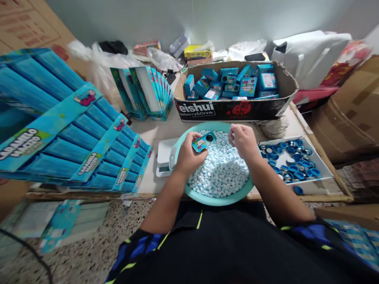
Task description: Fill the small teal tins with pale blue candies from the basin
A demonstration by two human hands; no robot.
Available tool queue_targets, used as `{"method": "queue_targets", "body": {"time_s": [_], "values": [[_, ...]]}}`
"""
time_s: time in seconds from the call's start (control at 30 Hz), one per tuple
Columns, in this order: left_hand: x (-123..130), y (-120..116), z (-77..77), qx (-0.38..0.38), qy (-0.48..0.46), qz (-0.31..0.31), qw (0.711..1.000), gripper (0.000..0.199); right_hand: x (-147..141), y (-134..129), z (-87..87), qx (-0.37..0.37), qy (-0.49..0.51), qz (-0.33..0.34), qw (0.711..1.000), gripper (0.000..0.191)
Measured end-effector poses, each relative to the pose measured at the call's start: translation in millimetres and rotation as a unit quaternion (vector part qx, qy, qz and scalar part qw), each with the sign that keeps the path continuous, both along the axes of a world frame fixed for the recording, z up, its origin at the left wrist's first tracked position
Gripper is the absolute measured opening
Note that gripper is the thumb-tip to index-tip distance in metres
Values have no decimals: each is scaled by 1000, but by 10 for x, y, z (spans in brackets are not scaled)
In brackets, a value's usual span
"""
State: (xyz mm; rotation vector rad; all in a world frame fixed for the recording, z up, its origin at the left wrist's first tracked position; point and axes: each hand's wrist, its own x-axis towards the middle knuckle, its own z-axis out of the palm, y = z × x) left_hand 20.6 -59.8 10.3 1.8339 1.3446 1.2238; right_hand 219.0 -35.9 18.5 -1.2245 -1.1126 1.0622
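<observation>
A small blue candy box (pixel 200 146) with a dark round opening in its top is gripped in my left hand (pixel 189 156), tilted over the basin. Below it, a mint-green basin (pixel 220 202) holds a heap of small white and pale-blue candies (pixel 220 179). My right hand (pixel 243 140) is closed above the basin's right side, apart from the box; its curled fingers hide whatever is inside. To the right, a white tray (pixel 321 182) contains blue round caps (pixel 296 167), some showing silvery faces.
Behind the basin stands a black carton (pixel 233 112) full of blue boxes. Blue display trays (pixel 97 142) are stacked at the left, with more folded displays (pixel 151 94) further back. A white scale (pixel 164 156) sits beside the basin. One loose cap (pixel 298 190) lies near the table's front edge.
</observation>
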Motion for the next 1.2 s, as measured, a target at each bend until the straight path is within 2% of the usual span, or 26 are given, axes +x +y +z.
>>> {"method": "queue_targets", "body": {"time_s": [0.07, 0.17, 0.33, 0.6, 0.8, 0.9, 1.03, 1.13, 1.2], "values": [[-59, 8, -32, 11, 15, -28, 999, 45, -101, 72, 83, 29, 133, 5, 991, 32], [-137, 5, -43, 31, 35, -60, 997, 44, -326, 161, 216, 62, 215, 11, 975, 33], [-162, -15, -38, 22, 57, -98, 993, 44, -578, 179, 266, 83, 189, 21, 978, 38], [-163, 1, 34, -10, 65, -126, 990, 43, -449, 134, 101, 94, 140, 42, 985, 32], [-209, -34, 23, -42, 52, -113, 991, 46, -432, 88, 72, 42, 145, 69, 986, 23], [-224, -59, 6, -52, 43, -108, 992, 49, -414, 29, 66, 64, 64, 90, 992, 28], [-211, -87, -45, -84, 7, -59, 995, 53, -320, 7, 27, 110, -148, 89, 979, 34], [-206, -76, -105, -117, -56, 10, 992, 51, -233, 67, -53, 53, -322, 123, 937, 41], [-216, -51, -149, -137, -112, 40, 983, 52, -205, 92, -110, -2, -433, 181, 883, 44]]}}
